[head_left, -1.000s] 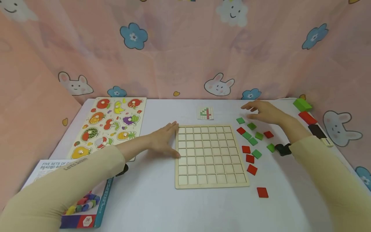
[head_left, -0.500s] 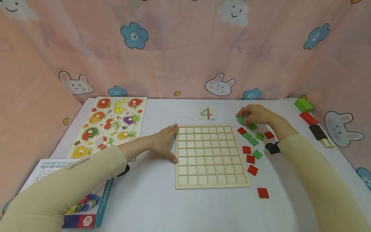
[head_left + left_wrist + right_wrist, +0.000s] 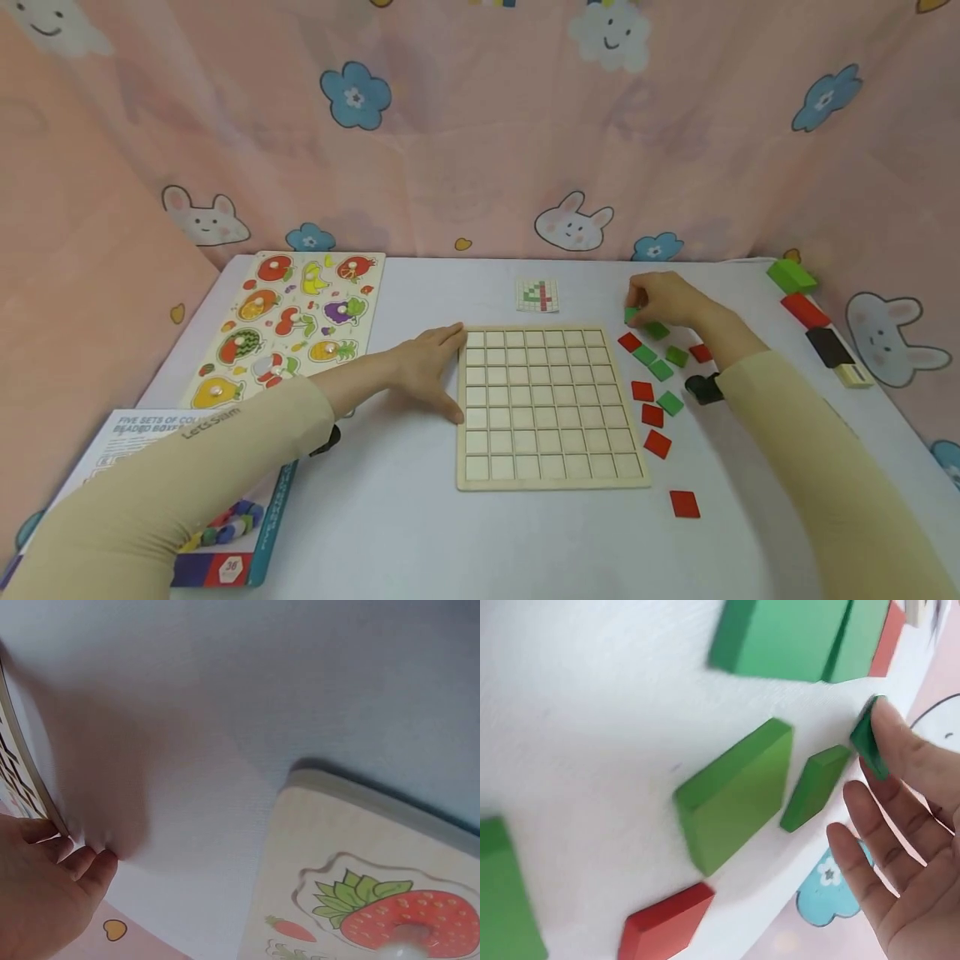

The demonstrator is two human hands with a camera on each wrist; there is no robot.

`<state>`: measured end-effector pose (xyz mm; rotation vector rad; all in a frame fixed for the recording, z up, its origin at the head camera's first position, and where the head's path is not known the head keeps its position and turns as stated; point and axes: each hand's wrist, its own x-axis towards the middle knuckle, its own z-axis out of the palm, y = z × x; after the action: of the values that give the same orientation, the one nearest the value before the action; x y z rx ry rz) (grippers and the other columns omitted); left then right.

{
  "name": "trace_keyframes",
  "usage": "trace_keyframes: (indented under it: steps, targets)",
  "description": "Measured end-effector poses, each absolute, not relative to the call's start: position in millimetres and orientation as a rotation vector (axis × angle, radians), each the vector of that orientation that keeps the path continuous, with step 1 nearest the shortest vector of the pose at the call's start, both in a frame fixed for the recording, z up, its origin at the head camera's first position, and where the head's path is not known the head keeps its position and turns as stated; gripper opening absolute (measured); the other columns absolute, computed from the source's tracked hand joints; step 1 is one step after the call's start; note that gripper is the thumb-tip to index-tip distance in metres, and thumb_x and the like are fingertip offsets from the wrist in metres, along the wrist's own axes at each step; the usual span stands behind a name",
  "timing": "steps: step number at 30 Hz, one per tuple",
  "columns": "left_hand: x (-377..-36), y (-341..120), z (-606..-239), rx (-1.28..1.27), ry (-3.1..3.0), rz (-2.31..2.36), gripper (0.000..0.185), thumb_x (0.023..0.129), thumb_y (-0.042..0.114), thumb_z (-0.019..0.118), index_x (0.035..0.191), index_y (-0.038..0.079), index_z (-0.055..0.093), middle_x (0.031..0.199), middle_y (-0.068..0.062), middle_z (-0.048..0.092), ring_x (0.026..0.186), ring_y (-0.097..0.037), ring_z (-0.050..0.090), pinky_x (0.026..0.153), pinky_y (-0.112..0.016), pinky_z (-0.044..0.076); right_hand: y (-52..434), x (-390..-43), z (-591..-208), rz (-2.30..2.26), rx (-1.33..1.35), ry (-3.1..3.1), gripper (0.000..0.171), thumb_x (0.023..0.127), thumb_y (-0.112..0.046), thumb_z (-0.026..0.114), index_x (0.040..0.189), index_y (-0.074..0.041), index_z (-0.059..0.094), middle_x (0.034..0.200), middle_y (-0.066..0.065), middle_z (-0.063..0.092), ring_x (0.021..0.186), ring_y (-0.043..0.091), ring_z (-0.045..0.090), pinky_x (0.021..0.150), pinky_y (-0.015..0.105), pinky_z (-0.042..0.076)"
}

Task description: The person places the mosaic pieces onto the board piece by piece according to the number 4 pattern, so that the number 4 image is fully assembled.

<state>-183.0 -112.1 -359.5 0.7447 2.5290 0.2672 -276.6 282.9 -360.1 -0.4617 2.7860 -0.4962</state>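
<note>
My left hand [image 3: 426, 373] touches the left edge of a wooden grid board [image 3: 553, 484], its fingers and thumb spread along that side. The grid's squares are bare. At the board's upper right, my right hand [image 3: 667, 298] pinches a green square tile [image 3: 866, 739] between thumb and index finger; the other fingers are loosely bent in the right wrist view. Close to this hand lie several loose tiles, among them a light green tile [image 3: 739, 795] and a red tile [image 3: 667, 922]. A small card [image 3: 537, 295] with a green and red grid pattern lies behind the board.
A fruit-picture peg puzzle [image 3: 300, 810] lies at the left, and a printed box [image 3: 232, 570] in front of it, partly under my left sleeve. Green [image 3: 791, 277], red, black and cream blocks line the table's right edge. One red tile [image 3: 684, 504] lies apart near the front.
My right hand has come down to the farthest green tile, and its thumb and index finger have closed on it. The left hand has stayed at the board's left edge.
</note>
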Motion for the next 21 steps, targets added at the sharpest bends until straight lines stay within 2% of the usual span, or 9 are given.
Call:
trace_keyframes:
  steps: [5,14,21]
  targets:
    - [-183.3,-111.6,-359.8,0.740,2.532,0.246,0.127,0.071,0.061,0.080,0.158,0.001,0.010,0.168,-0.018,0.004,0.155,-0.041,0.013,0.119,-0.063,0.026,272.9,-274.2,-357.5,-0.608,-0.487,2.839,0.011,0.086,-0.007,0.074,0.089,-0.005,0.063,0.091,0.012,0.067,0.082,0.023,0.056,0.072,0.031,0.049]
    - [-184.3,-112.5,-363.0,0.732,2.537,0.229,0.127,0.070,0.063,0.079,0.159,0.004,0.010,0.169,-0.016,0.004,0.155,-0.040,0.013,0.119,-0.063,0.027,229.0,-262.9,-354.6,-0.879,-0.573,2.713,0.018,0.088,-0.016,0.074,0.104,-0.008,0.073,0.095,0.010,0.069,0.085,0.021,0.060,0.071,0.029,0.051]
    - [-182.9,-111.6,-359.9,0.742,2.538,0.222,0.127,0.071,0.062,0.079,0.159,0.003,0.010,0.168,-0.017,0.004,0.155,-0.041,0.013,0.119,-0.063,0.027,200.8,-254.0,-357.3,-0.851,-0.742,2.620,0.014,0.086,-0.009,0.075,0.100,-0.010,0.077,0.097,0.006,0.075,0.088,0.019,0.067,0.080,0.032,0.057]
